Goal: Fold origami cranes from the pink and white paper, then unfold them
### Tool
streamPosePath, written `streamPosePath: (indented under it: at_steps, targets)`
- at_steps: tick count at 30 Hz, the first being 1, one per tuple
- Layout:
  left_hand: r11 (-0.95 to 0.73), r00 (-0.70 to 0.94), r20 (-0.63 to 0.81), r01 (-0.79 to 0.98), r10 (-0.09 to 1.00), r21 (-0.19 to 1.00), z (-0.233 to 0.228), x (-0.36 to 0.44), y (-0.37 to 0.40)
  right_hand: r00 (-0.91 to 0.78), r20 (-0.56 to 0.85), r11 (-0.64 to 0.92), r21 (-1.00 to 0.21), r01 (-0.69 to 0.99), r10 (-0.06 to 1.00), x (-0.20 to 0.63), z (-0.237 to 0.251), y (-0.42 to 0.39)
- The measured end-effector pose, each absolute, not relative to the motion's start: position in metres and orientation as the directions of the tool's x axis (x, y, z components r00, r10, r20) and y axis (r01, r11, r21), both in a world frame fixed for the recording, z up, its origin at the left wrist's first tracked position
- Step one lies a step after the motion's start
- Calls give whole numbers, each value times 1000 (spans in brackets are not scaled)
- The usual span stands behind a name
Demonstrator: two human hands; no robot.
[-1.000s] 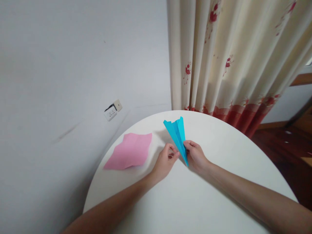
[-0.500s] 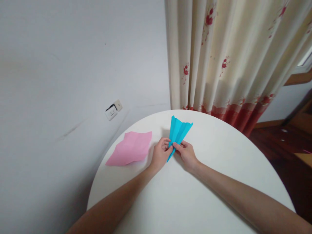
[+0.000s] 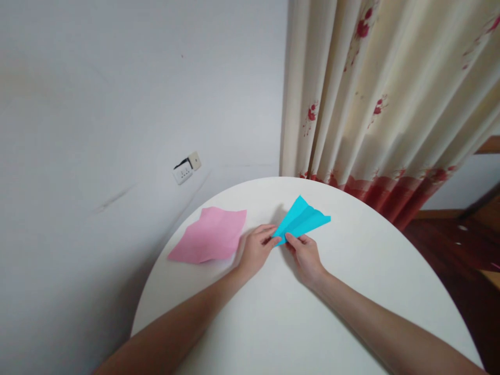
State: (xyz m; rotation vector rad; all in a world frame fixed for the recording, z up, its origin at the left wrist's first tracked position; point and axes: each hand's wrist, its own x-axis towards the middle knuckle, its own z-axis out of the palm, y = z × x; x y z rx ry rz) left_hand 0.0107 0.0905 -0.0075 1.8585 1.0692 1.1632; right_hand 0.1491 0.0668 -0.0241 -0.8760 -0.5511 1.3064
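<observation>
A folded piece of blue paper [image 3: 303, 217], fan-shaped with several creases, is held above the table between both hands. Its wide end points to the far right, and its narrow end lies at my fingers. My left hand [image 3: 258, 247] pinches the narrow tip between thumb and fingers. On the lower edge, my right hand [image 3: 305, 256] grips the paper, thumb on top and the other fingers partly hidden beneath. A creased sheet of pink paper [image 3: 211, 235] rests on the table to the left of my left hand.
The round white table [image 3: 375, 271] stands against a pale wall [image 3: 117, 94] with a socket [image 3: 183, 172]. Behind its far right side hangs a cream curtain [image 3: 351, 104] with red flowers. Dark wooden floor [image 3: 441, 250] shows at the right.
The blue paper has turned clockwise, its wide end swinging from pointing away to pointing right. Both hands keep hold of it. The view has shifted slightly; the pink paper lies as before.
</observation>
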Motion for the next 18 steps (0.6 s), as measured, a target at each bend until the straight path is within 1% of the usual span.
streamPosePath:
  at_steps: [3, 6, 9, 11, 14, 18]
  targets:
    - [-494, 327, 387, 371, 862, 786, -5, 9, 82, 199, -70, 56, -823, -566, 977, 149, -26, 70]
    - [-520, 373, 382, 412, 846, 748, -6, 5, 77, 175, -17, 81, -842, -533, 984, 146, -27, 72]
    - [-505, 408, 337, 435, 849, 746, -6, 0, 76, 122, 45, 101, -855, -508, 992, 144, -26, 70]
    - [-508, 412, 340, 425, 845, 749, -7, -2, 75, 73, 77, 104, -862, -496, 994, 143, -25, 68]
    - [-522, 399, 373, 384, 838, 761, -9, -4, 74, 48, 79, 92, -877, -472, 996, 141, -24, 64]
    - [-481, 362, 351, 380, 864, 790, -6, -6, 70, 71, 62, 87, -891, -445, 996, 134, -23, 59]
